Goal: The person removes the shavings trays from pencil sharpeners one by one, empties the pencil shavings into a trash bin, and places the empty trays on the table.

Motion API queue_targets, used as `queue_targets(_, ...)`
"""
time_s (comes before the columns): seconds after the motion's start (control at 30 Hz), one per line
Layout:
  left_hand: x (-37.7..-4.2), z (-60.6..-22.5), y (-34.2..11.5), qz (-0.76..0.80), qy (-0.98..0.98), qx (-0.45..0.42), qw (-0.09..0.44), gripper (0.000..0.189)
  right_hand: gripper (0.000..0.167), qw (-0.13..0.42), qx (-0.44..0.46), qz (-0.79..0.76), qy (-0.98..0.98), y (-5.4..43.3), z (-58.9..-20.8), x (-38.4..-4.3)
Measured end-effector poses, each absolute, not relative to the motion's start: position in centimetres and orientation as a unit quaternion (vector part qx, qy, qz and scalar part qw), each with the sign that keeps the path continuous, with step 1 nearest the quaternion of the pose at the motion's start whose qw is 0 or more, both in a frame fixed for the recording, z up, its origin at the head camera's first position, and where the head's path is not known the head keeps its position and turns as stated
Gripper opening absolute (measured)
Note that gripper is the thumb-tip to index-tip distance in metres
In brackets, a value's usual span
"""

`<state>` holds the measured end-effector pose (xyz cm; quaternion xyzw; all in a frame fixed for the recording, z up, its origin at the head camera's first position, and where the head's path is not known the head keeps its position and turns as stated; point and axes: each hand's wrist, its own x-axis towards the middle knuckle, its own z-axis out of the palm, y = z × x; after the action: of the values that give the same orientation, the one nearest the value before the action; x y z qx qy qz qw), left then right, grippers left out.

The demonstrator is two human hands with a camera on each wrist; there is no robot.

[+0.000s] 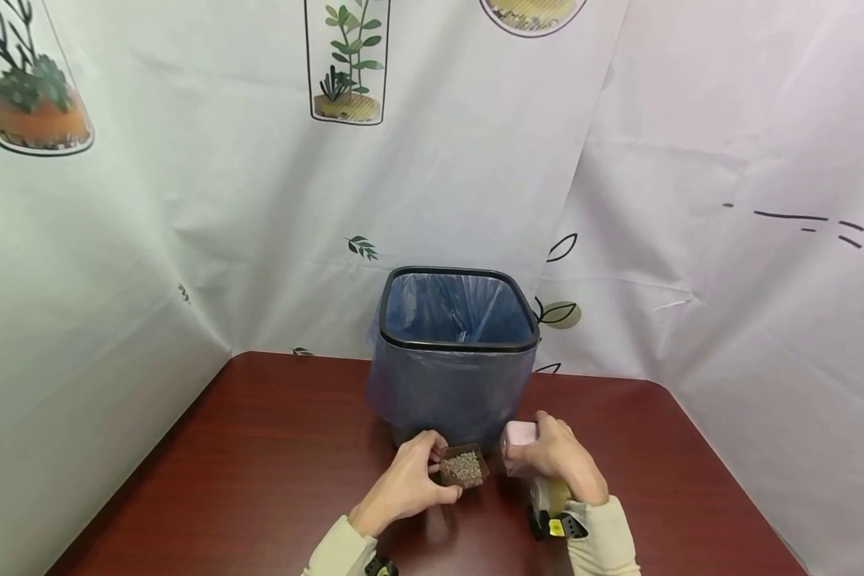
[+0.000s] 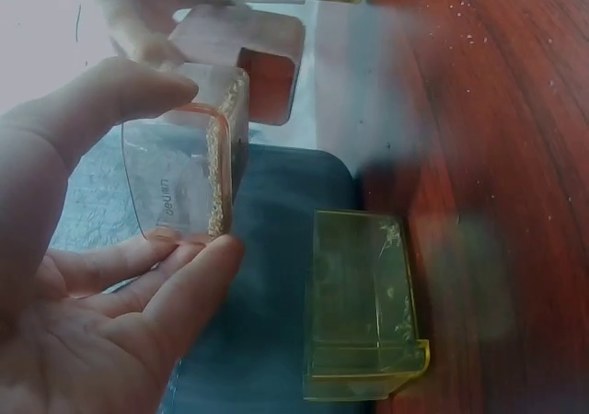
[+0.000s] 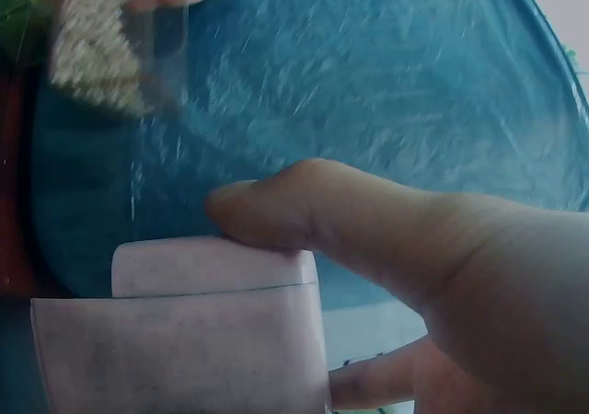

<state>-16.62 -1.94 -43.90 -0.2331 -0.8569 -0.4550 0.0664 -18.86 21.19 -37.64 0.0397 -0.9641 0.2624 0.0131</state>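
Note:
My left hand (image 1: 408,482) grips a small clear square container (image 2: 179,179) between thumb and fingers. Pale brown grains (image 1: 464,466) lie in it, and in the left wrist view they bank along one side. Just to the right, my right hand (image 1: 563,460) holds a pale pink box (image 3: 184,350) with rounded corners, its thumb on the upper edge. A dark opening (image 2: 267,83) shows in that box in the left wrist view. Both held things are in front of the bin (image 1: 450,392), below its rim.
A blue plastic liner (image 1: 432,308) covers the bin, under a black rim. In the left wrist view a transparent yellow tray (image 2: 354,294) with crumbs lies by the bin. Another white-and-yellow object (image 1: 550,494) is beneath my right wrist. The red-brown table (image 1: 295,448) meets white printed cloth.

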Motion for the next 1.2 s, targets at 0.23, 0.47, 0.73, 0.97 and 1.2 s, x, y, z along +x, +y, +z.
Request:
queue_targets(0.23,-16.7,-43.9,-1.9,-0.475,-0.844,-0.244,0.052,0.043,0.056,-0.002,0.025,0.267,-0.963,22.2,-38.1,-19.3)
queue_targets(0.47,-16.9,-44.1,-2.0,-0.477,-0.844,-0.242,0.048,0.043,0.052,-0.027,0.013,0.265,-0.964,22.5,-38.7,-19.5)
queue_targets(0.73,-16.9,-44.2,-2.1,-0.494,-0.837,-0.232,0.032,0.044,0.052,-0.031,-0.004,0.260,-0.965,22.7,-39.2,-19.8)
queue_targets(0.97,-16.8,-44.1,-2.1,-0.491,-0.839,-0.232,0.027,0.044,0.053,-0.035,-0.018,0.264,-0.964,22.9,-39.4,-20.1)
queue_targets(1.2,-16.8,-44.2,-2.1,-0.495,-0.837,-0.229,0.027,0.046,0.054,-0.038,-0.024,0.262,-0.964,23.1,-39.6,-20.1)
